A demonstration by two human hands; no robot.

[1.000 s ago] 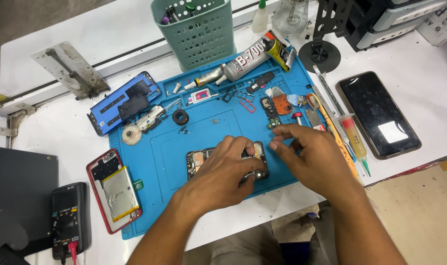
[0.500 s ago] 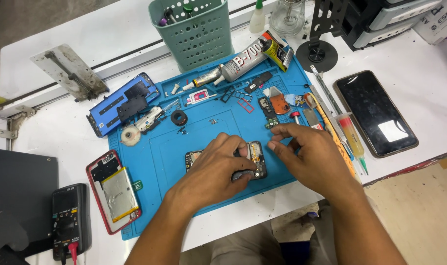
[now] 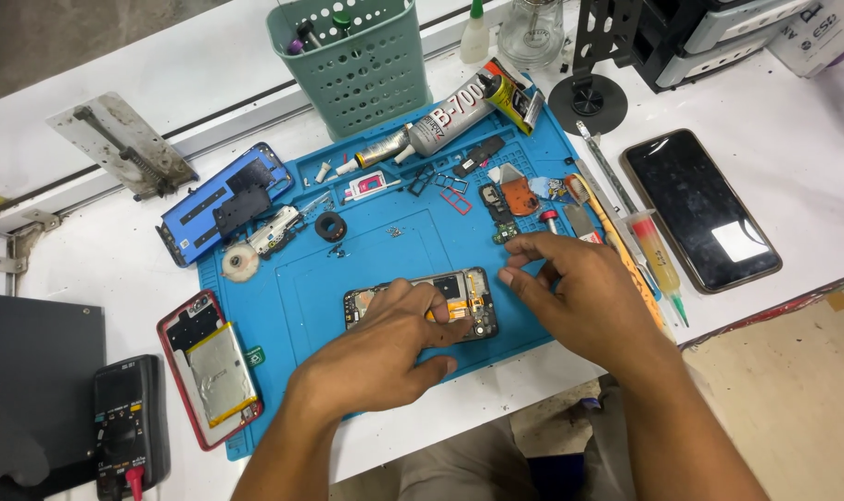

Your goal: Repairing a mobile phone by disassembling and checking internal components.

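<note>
An opened black phone point(image 3: 459, 299) with bare circuit parts lies on the blue work mat point(image 3: 366, 250). My left hand point(image 3: 385, 348) rests on it, fingers pressing its middle. My right hand point(image 3: 580, 297) hovers just right of the phone with fingers spread, holding nothing I can see. Its fingertips are near small parts point(image 3: 505, 218) on the mat.
A green basket point(image 3: 357, 56), glue tubes point(image 3: 450, 116), a blue phone back point(image 3: 223, 199) and tape roll point(image 3: 239, 263) lie at the mat's far side. A red-framed phone with battery point(image 3: 213, 366) and a multimeter point(image 3: 125, 422) sit left. A black phone point(image 3: 700, 209) and syringes point(image 3: 658, 260) lie right.
My right hand has lifted off the opened phone and moved right, fingers spreading. My left hand stays on the phone. The camera view has shifted slightly.
</note>
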